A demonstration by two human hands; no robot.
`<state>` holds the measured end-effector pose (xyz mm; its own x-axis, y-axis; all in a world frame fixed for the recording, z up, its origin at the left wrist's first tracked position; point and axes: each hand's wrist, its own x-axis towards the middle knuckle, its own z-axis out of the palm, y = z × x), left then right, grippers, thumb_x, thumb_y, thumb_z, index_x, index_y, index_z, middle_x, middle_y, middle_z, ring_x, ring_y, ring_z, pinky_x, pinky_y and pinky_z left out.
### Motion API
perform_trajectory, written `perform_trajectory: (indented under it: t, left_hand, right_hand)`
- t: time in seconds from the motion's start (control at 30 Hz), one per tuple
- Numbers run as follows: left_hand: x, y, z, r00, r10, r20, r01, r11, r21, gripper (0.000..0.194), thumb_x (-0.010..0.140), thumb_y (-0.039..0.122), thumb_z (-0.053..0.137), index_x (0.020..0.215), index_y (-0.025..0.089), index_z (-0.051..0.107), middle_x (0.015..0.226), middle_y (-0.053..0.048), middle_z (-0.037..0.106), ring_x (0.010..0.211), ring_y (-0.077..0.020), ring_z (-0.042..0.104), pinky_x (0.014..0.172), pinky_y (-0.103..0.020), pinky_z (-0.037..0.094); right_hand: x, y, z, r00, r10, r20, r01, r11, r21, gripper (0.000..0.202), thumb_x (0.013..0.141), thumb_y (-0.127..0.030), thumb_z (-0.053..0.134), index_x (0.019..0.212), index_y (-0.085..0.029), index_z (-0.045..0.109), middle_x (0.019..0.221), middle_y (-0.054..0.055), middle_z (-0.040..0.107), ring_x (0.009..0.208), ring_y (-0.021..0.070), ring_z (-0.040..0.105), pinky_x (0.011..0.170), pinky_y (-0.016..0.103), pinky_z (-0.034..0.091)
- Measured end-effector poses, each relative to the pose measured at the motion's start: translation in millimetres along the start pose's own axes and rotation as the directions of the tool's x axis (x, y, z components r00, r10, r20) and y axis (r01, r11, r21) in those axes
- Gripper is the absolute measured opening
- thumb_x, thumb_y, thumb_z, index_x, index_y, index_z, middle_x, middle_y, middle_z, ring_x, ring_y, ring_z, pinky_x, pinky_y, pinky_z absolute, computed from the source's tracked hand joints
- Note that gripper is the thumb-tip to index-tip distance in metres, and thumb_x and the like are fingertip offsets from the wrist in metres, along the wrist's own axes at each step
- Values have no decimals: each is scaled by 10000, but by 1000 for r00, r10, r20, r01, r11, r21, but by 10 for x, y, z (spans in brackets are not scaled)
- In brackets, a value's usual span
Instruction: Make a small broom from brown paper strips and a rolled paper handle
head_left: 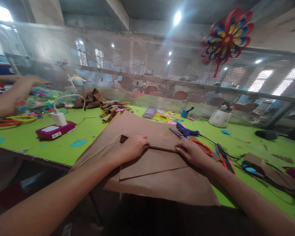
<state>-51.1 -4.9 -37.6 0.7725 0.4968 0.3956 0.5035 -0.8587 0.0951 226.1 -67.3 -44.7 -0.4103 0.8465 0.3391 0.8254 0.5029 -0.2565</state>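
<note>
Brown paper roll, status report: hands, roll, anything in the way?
Left hand, right hand on brown paper roll. Roll lies across paper sheet. Possible snag: orange-handled scissors just beyond right hand.

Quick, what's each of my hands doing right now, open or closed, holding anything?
Left hand: closed, fingers curled over the brown paper roll.
Right hand: closed, thumb and fingers on the roll's right part.

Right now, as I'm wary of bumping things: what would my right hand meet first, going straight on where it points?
The right hand would first meet the rolled paper tube at its fingertips; beyond that, probably the brown paper sheet, though depth is unclear.
</note>
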Motion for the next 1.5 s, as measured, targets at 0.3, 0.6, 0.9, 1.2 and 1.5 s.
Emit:
perform_trajectory:
  t: [0.3,0.6,0.9,1.2,1.5]
  left_hand:
    - [3,66,-2,996,-67,-59,74,988,135,211,879,238,500,1030,153,620,914,-78,648,849,-204,583,754,-325,450]
    - [39,70,-16,1000,-14,15,11,974,227,247,892,188,469,738,140,656,752,-60,631,754,-175,557,709,-304,443]
    - [38,45,13,1000,-19,3,17,959,283,290,912,160,381,800,130,648,841,-84,573,845,-191,490,791,-332,415]
    - [38,-36,31,999,15,40,-26,961,276,289,916,149,354,831,137,630,852,-77,551,859,-190,473,765,-313,404]
    - [118,-82,-47,970,221,106,-243,917,317,194,911,180,405,896,134,593,803,-65,592,757,-180,502,710,-300,392]
  right_hand:
    - [-17,-2,6,999,24,-47,-26,999,-35,209,912,-280,453,795,-174,589,802,65,604,744,190,549,678,315,439]
    - [-37,-147,-69,996,-83,22,86,974,-208,313,949,-245,384,855,-171,674,915,97,611,907,223,497,815,368,416]
    - [36,-4,29,1000,12,-19,-15,984,-176,366,945,-319,409,728,-157,655,799,74,571,787,189,500,729,311,415]
    - [114,-14,-8,997,-56,49,70,928,-366,257,908,-182,450,740,-146,642,806,77,609,797,190,511,772,306,389]
    - [192,-177,-15,954,-160,255,277,799,-534,220,872,-157,482,746,-154,663,764,78,630,767,192,541,703,290,365]
